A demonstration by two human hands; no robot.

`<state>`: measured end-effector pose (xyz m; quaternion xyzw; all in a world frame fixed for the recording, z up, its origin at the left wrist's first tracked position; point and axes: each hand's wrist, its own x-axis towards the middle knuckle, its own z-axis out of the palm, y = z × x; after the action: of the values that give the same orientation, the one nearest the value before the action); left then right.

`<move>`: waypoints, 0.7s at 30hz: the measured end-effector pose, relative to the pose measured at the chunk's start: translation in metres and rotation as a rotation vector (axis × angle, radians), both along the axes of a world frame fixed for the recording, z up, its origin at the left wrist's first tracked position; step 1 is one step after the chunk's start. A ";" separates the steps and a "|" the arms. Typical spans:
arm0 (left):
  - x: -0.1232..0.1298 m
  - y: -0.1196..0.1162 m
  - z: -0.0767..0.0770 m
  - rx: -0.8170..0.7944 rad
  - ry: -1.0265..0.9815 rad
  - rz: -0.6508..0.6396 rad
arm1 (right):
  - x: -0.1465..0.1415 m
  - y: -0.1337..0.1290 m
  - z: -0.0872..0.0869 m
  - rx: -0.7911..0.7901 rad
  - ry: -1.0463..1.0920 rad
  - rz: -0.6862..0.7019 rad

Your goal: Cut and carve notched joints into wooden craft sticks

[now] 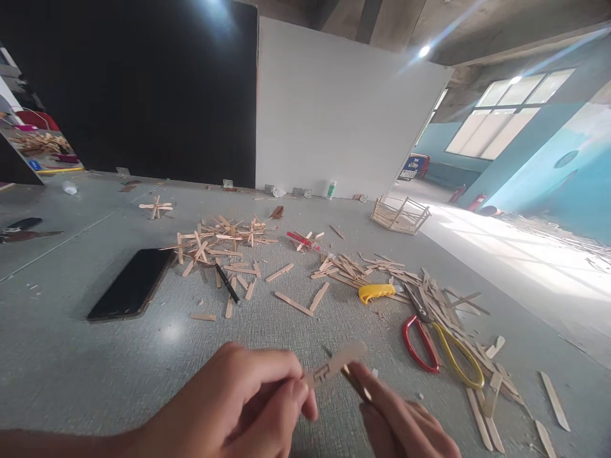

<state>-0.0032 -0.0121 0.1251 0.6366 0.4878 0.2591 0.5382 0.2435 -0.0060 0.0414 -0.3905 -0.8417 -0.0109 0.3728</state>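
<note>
In the head view, my left hand (258, 394) pinches a wooden craft stick (344, 357) by its near end, and notches are cut into the stick's edge. The stick tilts up to the right above the table. My right hand (401, 413) grips a slim tool (354, 381) with a brassy shaft and a dark pointed tip. Its tip is close behind the stick; whether they touch, I cannot tell. Its kind is not clear, since my fingers cover most of it. Beyond the hands, two craft sticks (296, 303) lie in a V on the table.
Scissors (422, 315) with red and yellow handles and a yellow-handled cutter (377, 292) lie right, among scattered craft sticks (351, 270). At left are a black phone (131, 283) and a black pen (226, 284). A small stick frame (401, 215) stands far right, before a white panel (344, 121).
</note>
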 end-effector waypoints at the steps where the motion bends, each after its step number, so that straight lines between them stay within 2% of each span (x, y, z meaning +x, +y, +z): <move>1: 0.001 0.006 -0.008 -0.080 -0.017 -0.009 | 0.001 0.001 0.001 -0.065 0.021 -0.057; 3: 0.002 0.020 -0.029 -0.265 -0.029 -0.037 | 0.004 0.005 0.003 -0.181 0.051 -0.141; 4: 0.003 0.027 -0.041 -0.305 -0.012 -0.044 | 0.005 0.007 0.003 -0.215 0.053 -0.162; 7: 0.005 0.040 -0.070 -0.320 -0.019 -0.051 | 0.006 0.014 0.003 -0.264 0.014 -0.119; 9: 0.006 0.040 -0.079 -0.278 -0.036 -0.048 | 0.006 0.017 -0.001 -0.316 -0.025 -0.052; 13: 0.006 0.035 -0.083 -0.180 -0.020 -0.042 | 0.007 0.018 -0.010 -0.372 -0.066 -0.006; 16: 0.007 0.035 -0.083 -0.184 0.006 -0.042 | 0.007 0.018 -0.015 -0.362 -0.035 -0.003; 21: 0.006 0.035 -0.082 -0.170 0.019 -0.029 | 0.002 0.012 -0.019 -0.415 0.002 0.106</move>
<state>0.0033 0.0231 0.0431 0.5981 0.5039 0.2026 0.5893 0.2451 0.0064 0.0219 -0.4140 -0.8448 0.1826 0.2855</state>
